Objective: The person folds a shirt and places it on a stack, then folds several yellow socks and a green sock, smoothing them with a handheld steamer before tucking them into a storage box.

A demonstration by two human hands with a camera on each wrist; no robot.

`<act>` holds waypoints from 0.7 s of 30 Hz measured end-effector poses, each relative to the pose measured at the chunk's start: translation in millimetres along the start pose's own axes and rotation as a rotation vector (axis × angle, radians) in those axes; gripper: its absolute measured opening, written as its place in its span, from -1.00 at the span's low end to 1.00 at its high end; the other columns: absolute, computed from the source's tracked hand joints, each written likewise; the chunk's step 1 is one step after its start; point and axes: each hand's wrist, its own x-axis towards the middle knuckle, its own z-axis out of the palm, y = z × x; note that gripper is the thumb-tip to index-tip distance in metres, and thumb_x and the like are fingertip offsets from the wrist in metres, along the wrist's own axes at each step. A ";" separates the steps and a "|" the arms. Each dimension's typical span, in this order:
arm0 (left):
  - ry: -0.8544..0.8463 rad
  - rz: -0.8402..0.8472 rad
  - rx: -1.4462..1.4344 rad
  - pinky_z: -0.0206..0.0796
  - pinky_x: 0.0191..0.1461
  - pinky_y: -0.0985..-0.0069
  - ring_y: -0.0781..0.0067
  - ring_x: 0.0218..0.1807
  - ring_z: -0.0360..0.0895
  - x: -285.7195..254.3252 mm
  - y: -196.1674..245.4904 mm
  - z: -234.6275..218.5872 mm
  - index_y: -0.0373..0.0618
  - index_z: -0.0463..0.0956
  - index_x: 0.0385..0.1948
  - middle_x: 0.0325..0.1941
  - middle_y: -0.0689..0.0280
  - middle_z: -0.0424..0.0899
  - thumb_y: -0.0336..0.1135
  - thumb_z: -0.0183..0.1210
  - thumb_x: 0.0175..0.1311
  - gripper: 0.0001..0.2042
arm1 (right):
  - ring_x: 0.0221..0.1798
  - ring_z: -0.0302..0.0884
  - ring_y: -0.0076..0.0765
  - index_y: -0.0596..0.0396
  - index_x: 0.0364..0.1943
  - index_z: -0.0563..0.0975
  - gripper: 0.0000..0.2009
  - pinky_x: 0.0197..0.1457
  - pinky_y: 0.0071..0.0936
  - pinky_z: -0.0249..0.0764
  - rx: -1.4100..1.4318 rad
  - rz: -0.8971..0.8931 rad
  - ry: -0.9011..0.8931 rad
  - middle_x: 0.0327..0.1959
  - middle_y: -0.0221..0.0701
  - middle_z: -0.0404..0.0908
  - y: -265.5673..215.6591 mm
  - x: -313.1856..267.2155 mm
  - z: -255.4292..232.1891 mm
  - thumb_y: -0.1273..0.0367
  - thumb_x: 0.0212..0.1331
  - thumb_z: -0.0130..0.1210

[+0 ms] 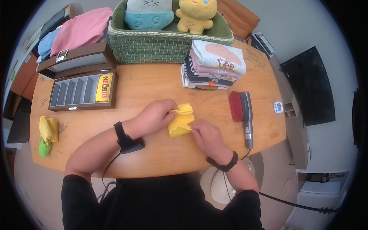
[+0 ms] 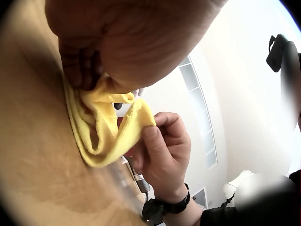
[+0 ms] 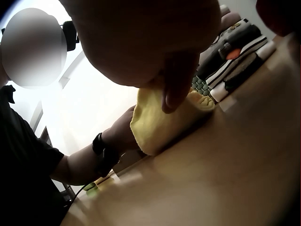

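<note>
A folded yellow cloth (image 1: pixel 179 127) lies on the wooden table between the two hands. The left hand (image 1: pixel 156 115) grips its upper left part with curled fingers. From the lower right, the right hand (image 1: pixel 208 138) pinches an edge of the cloth between thumb and finger. In the left wrist view the cloth (image 2: pixel 120 146) has open, loose layers, and the right hand (image 2: pixel 164 150) lifts one edge off the table. The right wrist view shows the cloth (image 3: pixel 162 125) under the right hand (image 3: pixel 150 42).
Behind stand a green basket (image 1: pixel 149 48) with plush toys and a stack of folded clothes (image 1: pixel 214 67). A compartment box (image 1: pixel 73 92) holding a yellow roll is at left, near yellow and green cloths (image 1: pixel 48 130). At right lie a red-and-grey brush (image 1: pixel 241 107) and a small timer (image 1: pixel 278 107).
</note>
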 end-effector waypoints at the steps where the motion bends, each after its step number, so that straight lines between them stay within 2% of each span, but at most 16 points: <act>1: 0.000 0.000 0.000 0.52 -0.03 0.19 -0.13 -0.17 0.66 -0.3 -2.9 1.1 -0.28 0.64 -0.11 -0.24 -0.05 0.69 -0.41 0.18 0.42 -0.84 | -0.12 0.68 0.11 0.10 -0.03 0.56 -0.85 -0.09 -0.17 0.64 -0.001 0.000 0.000 -0.11 -0.16 0.67 -1.1 0.9 -0.8 0.46 0.37 0.19; 3: 0.013 0.128 0.069 0.52 -0.01 0.16 -0.13 -0.16 0.64 -0.3 -9.3 4.8 -0.27 0.64 -0.11 -0.22 -0.03 0.68 -0.42 0.19 0.39 -0.84 | -0.12 0.66 0.19 0.10 -0.04 0.53 -0.86 -0.07 -0.08 0.61 0.063 0.040 -0.021 -0.12 -0.12 0.65 -3.8 3.4 -3.7 0.46 0.40 0.18; 4: 0.009 0.132 0.069 0.52 -0.01 0.16 -0.13 -0.16 0.64 -0.9 -9.4 6.0 -0.27 0.64 -0.11 -0.22 -0.03 0.68 -0.42 0.19 0.39 -0.84 | -0.12 0.66 0.19 0.10 -0.04 0.53 -0.86 -0.07 -0.08 0.61 0.061 0.043 -0.017 -0.12 -0.12 0.65 -2.7 4.6 -4.0 0.46 0.40 0.18; 6: 0.035 0.175 0.106 0.51 0.00 0.13 -0.13 -0.12 0.61 -3.9 -7.6 7.1 -0.25 0.62 -0.15 -0.19 0.01 0.65 -0.45 0.23 0.33 -0.87 | -0.10 0.63 0.25 0.10 -0.06 0.50 -0.89 -0.05 0.00 0.58 0.083 0.172 -0.182 -0.11 -0.08 0.63 0.0 8.1 -3.1 0.45 0.42 0.15; 9: 0.048 0.265 0.162 0.51 0.03 0.08 -0.13 -0.06 0.59 -7.6 -6.5 9.9 -0.23 0.60 -0.18 -0.18 0.04 0.61 -0.45 0.27 0.28 -0.86 | -0.07 0.60 0.29 0.11 -0.08 0.48 -0.90 -0.02 0.04 0.55 0.094 0.224 -0.242 -0.09 -0.04 0.61 -1.5 9.7 -1.6 0.45 0.43 0.12; 12: 0.045 0.311 0.165 0.51 0.02 0.10 -0.11 -0.07 0.57 -9.9 -7.3 15.3 -0.24 0.60 -0.22 -0.19 0.06 0.59 -0.46 0.27 0.26 -0.88 | -0.10 0.61 0.27 0.13 -0.10 0.49 -0.89 -0.04 -0.04 0.55 0.056 0.256 -0.289 -0.15 -0.08 0.61 -0.6 7.5 3.3 0.47 0.40 0.16; 16: 0.034 0.308 0.189 0.51 0.02 0.11 -0.10 -0.08 0.57 -10.6 -8.8 20.7 -0.23 0.62 -0.27 -0.20 0.08 0.60 -0.46 0.28 0.26 -0.91 | -0.11 0.62 0.24 0.13 -0.11 0.52 -0.90 -0.02 -0.06 0.56 0.060 0.184 -0.273 -0.14 -0.09 0.62 -1.4 6.8 1.8 0.46 0.39 0.18; 18: 0.033 0.291 0.164 0.52 0.03 0.11 -0.08 -0.09 0.58 -10.9 -5.4 18.8 -0.22 0.66 -0.31 -0.22 0.10 0.61 -0.45 0.28 0.26 -0.94 | -0.12 0.64 0.19 0.13 -0.12 0.56 -0.90 -0.02 -0.10 0.58 0.145 0.197 -0.126 -0.15 -0.12 0.65 -0.6 6.4 0.1 0.47 0.37 0.22; 21: 0.032 0.258 0.153 0.53 0.01 0.12 -0.07 -0.12 0.60 -10.8 -3.0 15.7 -0.23 0.69 -0.35 -0.25 0.10 0.64 -0.44 0.28 0.26 -0.93 | -0.14 0.66 0.13 0.13 -0.11 0.58 -0.88 -0.06 -0.16 0.60 0.089 0.151 -0.046 -0.16 -0.14 0.66 4.7 -0.4 3.0 0.49 0.34 0.25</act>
